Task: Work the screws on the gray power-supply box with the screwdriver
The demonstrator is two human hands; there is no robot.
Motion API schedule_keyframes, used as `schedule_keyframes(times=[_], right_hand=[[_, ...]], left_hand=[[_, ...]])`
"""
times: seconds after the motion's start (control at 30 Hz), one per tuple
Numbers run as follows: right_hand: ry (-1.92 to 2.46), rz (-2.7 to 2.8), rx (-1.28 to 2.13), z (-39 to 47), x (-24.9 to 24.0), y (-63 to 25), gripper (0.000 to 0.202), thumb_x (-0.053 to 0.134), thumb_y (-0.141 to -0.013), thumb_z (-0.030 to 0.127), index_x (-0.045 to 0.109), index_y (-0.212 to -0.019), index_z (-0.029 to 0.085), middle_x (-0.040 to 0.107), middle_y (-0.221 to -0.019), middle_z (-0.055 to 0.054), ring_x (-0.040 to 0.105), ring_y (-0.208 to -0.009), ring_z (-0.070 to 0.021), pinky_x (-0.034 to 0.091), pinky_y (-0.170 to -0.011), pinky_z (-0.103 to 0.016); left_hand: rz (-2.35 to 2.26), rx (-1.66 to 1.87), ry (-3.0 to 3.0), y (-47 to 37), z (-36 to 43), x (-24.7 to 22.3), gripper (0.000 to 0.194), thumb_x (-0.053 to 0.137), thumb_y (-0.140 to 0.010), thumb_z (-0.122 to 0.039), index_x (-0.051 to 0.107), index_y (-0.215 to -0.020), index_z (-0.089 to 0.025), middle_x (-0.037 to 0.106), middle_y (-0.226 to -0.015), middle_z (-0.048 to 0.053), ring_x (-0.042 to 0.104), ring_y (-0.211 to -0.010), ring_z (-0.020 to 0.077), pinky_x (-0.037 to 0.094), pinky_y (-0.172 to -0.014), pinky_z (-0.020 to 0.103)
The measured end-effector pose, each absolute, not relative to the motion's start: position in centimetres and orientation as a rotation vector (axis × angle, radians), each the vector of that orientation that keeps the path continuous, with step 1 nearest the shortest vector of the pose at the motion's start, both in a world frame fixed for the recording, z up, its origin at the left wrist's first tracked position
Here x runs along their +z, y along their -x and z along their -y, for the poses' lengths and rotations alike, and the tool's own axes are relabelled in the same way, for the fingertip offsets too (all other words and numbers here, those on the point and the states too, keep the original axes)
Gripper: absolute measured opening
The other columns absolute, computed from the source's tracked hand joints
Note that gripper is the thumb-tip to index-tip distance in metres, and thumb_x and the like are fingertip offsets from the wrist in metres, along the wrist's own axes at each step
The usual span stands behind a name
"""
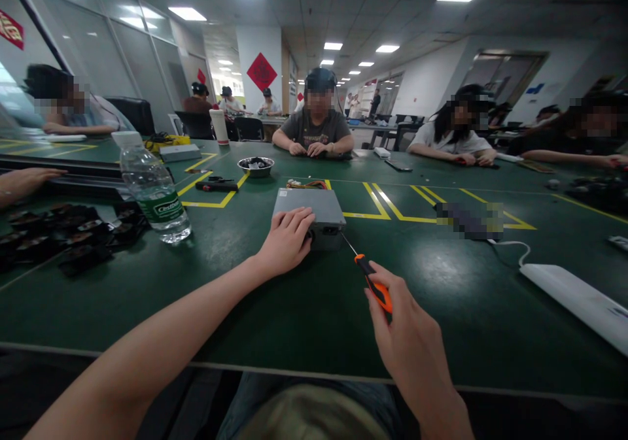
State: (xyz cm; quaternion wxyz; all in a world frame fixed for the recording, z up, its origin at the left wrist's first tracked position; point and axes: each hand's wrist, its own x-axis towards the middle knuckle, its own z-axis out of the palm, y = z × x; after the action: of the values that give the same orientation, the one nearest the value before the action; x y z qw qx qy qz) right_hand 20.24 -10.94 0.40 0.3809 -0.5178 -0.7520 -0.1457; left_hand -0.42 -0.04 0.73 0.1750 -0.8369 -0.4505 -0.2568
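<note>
A grey metal box (314, 206) with a socket on its near face and coloured wires behind it lies on the green table (275, 322). My left hand (287, 240) rests over its near left corner, fingers lying on the top and the thumb at the front face. In my right hand (400, 309) is an orange and black screwdriver (366, 267), its handle between thumb and fingers. The screwdriver's tip meets the near face by its right corner, beside the socket; whether it sits in a screw is too small to tell.
Left of the box stand a water bottle (156, 195), black parts (83, 234), a metal bowl (256, 165) and a black tool (217, 185). A white power strip (579, 299) lies at the right. Several people sit around the table; one's hand (24, 184) is at the left edge.
</note>
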Motion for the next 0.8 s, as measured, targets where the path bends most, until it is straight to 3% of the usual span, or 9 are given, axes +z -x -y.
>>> schedule_keyframes(times=[0.1, 0.2, 0.3, 0.37, 0.53, 0.8], right_hand=[[1.245, 1.956, -0.339, 10.6, 0.2, -19.8, 0.015, 0.034, -0.089, 0.018, 0.047, -0.095, 0.019, 0.06, -0.112, -0.012, 0.063, -0.095, -0.0196, 0.053, -0.075, -0.034], [1.249, 1.892, -0.309, 10.5, 0.3, -19.3, 0.018, 0.037, -0.09, 0.028, 0.048, -0.1, 0.017, 0.057, -0.109, -0.013, 0.059, -0.098, -0.0215, 0.052, -0.078, -0.037], [1.326, 1.835, -0.296, 10.6, 0.6, -19.4, 0.037, 0.036, -0.09, 0.044, 0.045, -0.11, 0.015, 0.056, -0.107, -0.016, 0.06, -0.093, -0.0235, 0.053, -0.071, -0.036], [1.388, 1.83, -0.276, 10.8, 0.7, -19.7, 0.04, 0.03, -0.091, 0.047, 0.045, -0.11, 0.015, 0.059, -0.1, -0.014, 0.063, -0.083, -0.022, 0.053, -0.062, -0.033], [1.447, 1.777, -0.25, 10.8, 0.5, -20.4, 0.031, 0.027, -0.093, 0.038, 0.047, -0.102, 0.016, 0.064, -0.081, -0.007, 0.063, -0.06, -0.0166, 0.048, -0.05, -0.026], [1.207, 1.873, -0.444, 10.3, 0.4, -19.8, 0.009, 0.042, -0.088, 0.017, 0.05, -0.088, 0.02, 0.063, -0.1, -0.008, 0.058, -0.082, -0.0179, 0.049, -0.073, -0.034]], left_hand=[[1.276, -0.728, 2.364, 0.4, 0.0, 0.7, 0.041, 0.043, -0.085, -0.024, 0.04, -0.125, -0.015, 0.044, -0.135, 0.011, 0.036, -0.126, 0.0244, 0.026, -0.1, 0.041], [1.273, -0.728, 2.367, 0.4, 0.0, 0.7, 0.041, 0.043, -0.085, -0.023, 0.041, -0.125, -0.016, 0.045, -0.134, 0.011, 0.036, -0.126, 0.0241, 0.027, -0.1, 0.041], [1.276, -0.732, 2.373, 0.4, 0.1, 0.7, 0.042, 0.043, -0.085, -0.023, 0.04, -0.126, -0.016, 0.044, -0.135, 0.011, 0.036, -0.126, 0.0241, 0.027, -0.099, 0.041], [1.283, -0.732, 2.373, 0.4, 0.1, 0.8, 0.042, 0.042, -0.085, -0.024, 0.04, -0.127, -0.017, 0.043, -0.136, 0.011, 0.035, -0.127, 0.0243, 0.027, -0.1, 0.042], [1.282, -0.718, 2.376, 0.5, 0.0, 0.7, 0.042, 0.042, -0.086, -0.025, 0.04, -0.127, -0.016, 0.044, -0.135, 0.011, 0.036, -0.126, 0.0243, 0.026, -0.1, 0.042], [1.284, -0.736, 2.369, 0.4, 0.1, 0.7, 0.042, 0.042, -0.085, -0.023, 0.04, -0.127, -0.015, 0.044, -0.135, 0.011, 0.035, -0.127, 0.0241, 0.026, -0.1, 0.042]])
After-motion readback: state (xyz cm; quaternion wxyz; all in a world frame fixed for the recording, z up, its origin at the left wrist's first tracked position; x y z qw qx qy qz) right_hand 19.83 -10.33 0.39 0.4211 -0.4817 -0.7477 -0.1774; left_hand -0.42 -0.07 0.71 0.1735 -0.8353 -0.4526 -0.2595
